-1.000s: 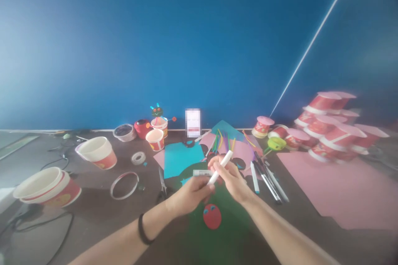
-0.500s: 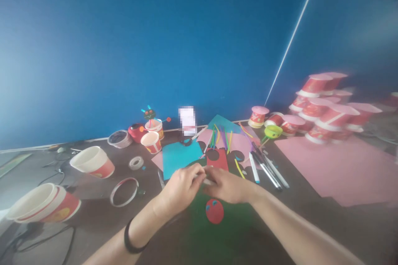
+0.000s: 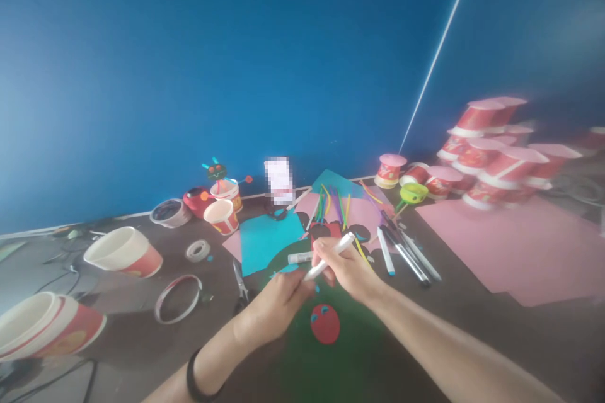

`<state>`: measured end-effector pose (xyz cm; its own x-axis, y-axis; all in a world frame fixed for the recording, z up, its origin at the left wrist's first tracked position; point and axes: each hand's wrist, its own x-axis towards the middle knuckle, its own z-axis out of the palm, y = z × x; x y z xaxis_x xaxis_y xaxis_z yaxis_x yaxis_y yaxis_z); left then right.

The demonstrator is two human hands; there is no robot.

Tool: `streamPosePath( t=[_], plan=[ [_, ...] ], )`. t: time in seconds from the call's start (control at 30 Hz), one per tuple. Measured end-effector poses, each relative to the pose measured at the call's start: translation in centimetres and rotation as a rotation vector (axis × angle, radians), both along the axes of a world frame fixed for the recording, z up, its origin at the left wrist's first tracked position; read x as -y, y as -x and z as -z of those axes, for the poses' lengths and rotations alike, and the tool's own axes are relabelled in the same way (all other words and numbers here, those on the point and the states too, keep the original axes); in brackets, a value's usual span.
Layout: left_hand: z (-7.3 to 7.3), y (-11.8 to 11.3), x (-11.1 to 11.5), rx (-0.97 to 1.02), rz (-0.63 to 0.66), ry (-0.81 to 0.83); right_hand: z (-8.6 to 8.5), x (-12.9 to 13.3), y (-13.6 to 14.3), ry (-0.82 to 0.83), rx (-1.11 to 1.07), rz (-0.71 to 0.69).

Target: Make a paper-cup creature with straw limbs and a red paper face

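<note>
A white marker (image 3: 336,253) slants up to the right between my two hands. My left hand (image 3: 280,302) is closed round its lower end, and my right hand (image 3: 348,269) grips it nearer the upper end. Just behind the fingers lies a white tube (image 3: 299,257), partly hidden by my right hand. Below the hands, a red paper circle (image 3: 325,324) with two small blue pieces on it rests on dark green paper (image 3: 331,368). Scissors (image 3: 241,282) lie left of my left hand.
Paper cups (image 3: 123,252) stand at the left near a tape roll (image 3: 197,250). Blue paper (image 3: 269,240), pipe cleaners (image 3: 347,211) and pens (image 3: 407,258) lie behind the hands. Stacked red cups (image 3: 508,167) and pink paper (image 3: 510,242) are at the right.
The marker now shows slanting upward between my hands, and my right hand has risen slightly. The white tube behind them has come into sight. The view has shifted a little.
</note>
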<state>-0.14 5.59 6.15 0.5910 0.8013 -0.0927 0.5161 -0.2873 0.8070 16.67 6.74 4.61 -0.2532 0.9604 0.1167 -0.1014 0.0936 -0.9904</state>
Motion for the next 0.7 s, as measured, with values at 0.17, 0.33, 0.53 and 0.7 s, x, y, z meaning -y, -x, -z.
streamPosePath(
  t=[0.17, 0.33, 0.53, 0.7],
  plan=[
    [-0.5, 0.0, 0.8, -0.018, 0.038, 0.232, 0.9, 1.6, 0.6, 0.157, -0.168, 0.111],
    [-0.7, 2.0, 1.6, -0.053, 0.114, 0.287, 0.5, 0.5, -3.1, 0.183, -0.383, 0.406],
    [2.7, 3.7, 2.3, -0.260, 0.194, -0.132, 2.4, -0.9, -4.6, 0.035, -0.069, 0.214],
    [5.2, 2.6, 1.9, -0.373, 0.250, -0.481, 4.7, 1.0, -2.8, 0.014, 0.314, 0.104]
  ],
)
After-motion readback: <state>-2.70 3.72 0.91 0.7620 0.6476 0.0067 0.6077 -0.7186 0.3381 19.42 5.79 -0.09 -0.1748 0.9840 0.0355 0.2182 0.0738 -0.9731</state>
